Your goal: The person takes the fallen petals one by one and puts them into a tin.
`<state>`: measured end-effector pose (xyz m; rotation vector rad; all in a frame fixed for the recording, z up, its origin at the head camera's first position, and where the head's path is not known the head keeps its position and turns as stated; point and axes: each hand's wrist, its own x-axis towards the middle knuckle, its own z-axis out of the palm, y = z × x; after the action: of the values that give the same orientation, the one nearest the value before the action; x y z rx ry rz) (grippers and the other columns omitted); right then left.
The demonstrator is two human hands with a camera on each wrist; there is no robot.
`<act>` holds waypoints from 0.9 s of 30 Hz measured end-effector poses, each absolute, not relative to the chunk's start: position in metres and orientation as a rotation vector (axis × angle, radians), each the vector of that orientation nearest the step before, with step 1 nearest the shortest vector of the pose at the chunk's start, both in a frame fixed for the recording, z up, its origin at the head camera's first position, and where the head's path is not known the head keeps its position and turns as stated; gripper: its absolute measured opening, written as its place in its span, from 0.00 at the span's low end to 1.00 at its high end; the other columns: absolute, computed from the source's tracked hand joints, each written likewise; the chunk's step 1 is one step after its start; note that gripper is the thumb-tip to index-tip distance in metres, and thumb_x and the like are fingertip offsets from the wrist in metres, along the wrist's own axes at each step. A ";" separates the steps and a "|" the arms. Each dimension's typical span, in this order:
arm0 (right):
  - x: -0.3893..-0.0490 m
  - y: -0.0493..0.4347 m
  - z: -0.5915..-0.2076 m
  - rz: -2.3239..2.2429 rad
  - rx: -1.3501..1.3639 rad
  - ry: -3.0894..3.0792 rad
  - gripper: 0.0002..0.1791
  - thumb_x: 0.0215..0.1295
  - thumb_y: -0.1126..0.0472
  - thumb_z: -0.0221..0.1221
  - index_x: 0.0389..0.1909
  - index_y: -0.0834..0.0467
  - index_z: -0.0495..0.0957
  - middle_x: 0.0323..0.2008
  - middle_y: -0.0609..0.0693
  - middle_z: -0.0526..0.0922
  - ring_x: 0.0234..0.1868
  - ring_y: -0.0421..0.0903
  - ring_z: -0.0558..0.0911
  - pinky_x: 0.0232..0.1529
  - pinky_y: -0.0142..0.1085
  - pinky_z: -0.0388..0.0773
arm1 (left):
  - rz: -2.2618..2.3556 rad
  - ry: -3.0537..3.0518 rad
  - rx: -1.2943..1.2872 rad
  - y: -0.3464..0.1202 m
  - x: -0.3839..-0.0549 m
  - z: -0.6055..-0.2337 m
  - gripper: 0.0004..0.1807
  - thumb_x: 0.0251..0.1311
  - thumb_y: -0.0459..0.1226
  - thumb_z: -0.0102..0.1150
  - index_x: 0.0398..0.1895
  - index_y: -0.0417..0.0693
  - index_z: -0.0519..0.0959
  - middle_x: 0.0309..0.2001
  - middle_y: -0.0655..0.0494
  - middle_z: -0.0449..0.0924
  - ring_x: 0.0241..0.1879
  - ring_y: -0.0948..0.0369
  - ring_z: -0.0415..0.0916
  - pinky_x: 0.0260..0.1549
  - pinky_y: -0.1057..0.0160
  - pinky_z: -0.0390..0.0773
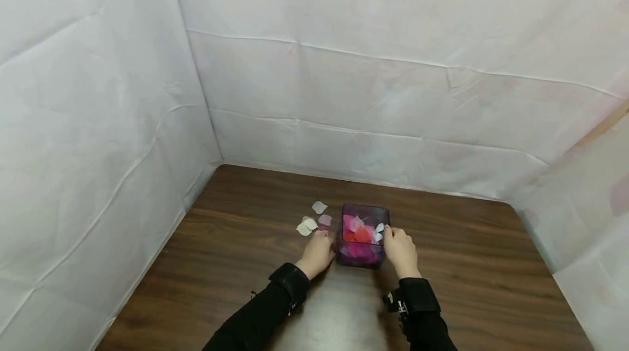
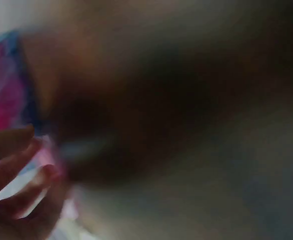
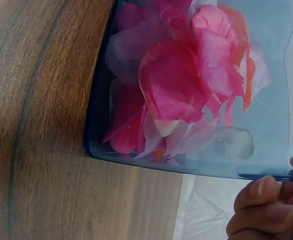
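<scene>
A see-through purplish plastic box [image 1: 362, 259] sits on the table, partly filled with pink, red and white fabric-like petals [image 3: 174, 82]. My right hand [image 1: 402, 250] grips its right wall at the rim; in the right wrist view, curled fingers [image 3: 266, 212] lie outside and a fingertip shows on the inner side. Left of the box, my left hand [image 1: 316, 255] is low over the table with bent fingers [image 2: 24, 195]. Their tips are beside a dark pink petal [image 1: 322, 227]. Blur in the left wrist view hides whether they pinch it.
Several loose petals lie beyond my left hand, among them a white petal [image 1: 319, 207], a pale pink petal [image 1: 325, 220] and cream petals [image 1: 306, 225]. The brown wooden table [image 1: 462, 236] meets white sheeting [image 1: 344, 94] at the back and sides.
</scene>
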<state>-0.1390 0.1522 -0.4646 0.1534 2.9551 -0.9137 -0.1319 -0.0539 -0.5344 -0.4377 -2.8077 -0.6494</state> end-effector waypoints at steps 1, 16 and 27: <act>-0.139 0.151 -0.465 -0.917 0.159 2.954 0.27 0.72 0.52 0.37 0.49 0.68 0.77 0.50 0.70 0.78 0.49 0.69 0.77 0.42 0.59 0.72 | -0.587 -2.818 -0.438 -0.053 -0.129 -0.540 0.05 0.43 0.29 0.63 0.19 0.44 0.77 0.28 0.51 0.79 0.30 0.56 0.78 0.28 0.63 0.76; -0.139 0.153 -0.468 -0.906 0.190 2.941 0.28 0.72 0.50 0.36 0.51 0.68 0.76 0.52 0.69 0.77 0.51 0.68 0.76 0.45 0.59 0.72 | -0.941 -2.631 -0.452 -0.074 -0.146 -0.489 0.07 0.49 0.23 0.60 0.27 0.44 0.80 0.29 0.54 0.81 0.30 0.59 0.79 0.31 0.64 0.77; -0.141 0.153 -0.465 -0.912 0.195 2.946 0.28 0.72 0.50 0.36 0.51 0.67 0.76 0.52 0.69 0.77 0.52 0.68 0.76 0.45 0.59 0.72 | -0.995 -2.662 -0.477 -0.067 -0.159 -0.428 0.07 0.61 0.27 0.52 0.39 0.45 0.76 0.36 0.52 0.74 0.29 0.62 0.76 0.28 0.68 0.73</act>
<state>-0.1406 0.1530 -0.4654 0.1946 2.9459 -0.9118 -0.1595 -0.0674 -0.4278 -0.4773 -2.6624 -0.9954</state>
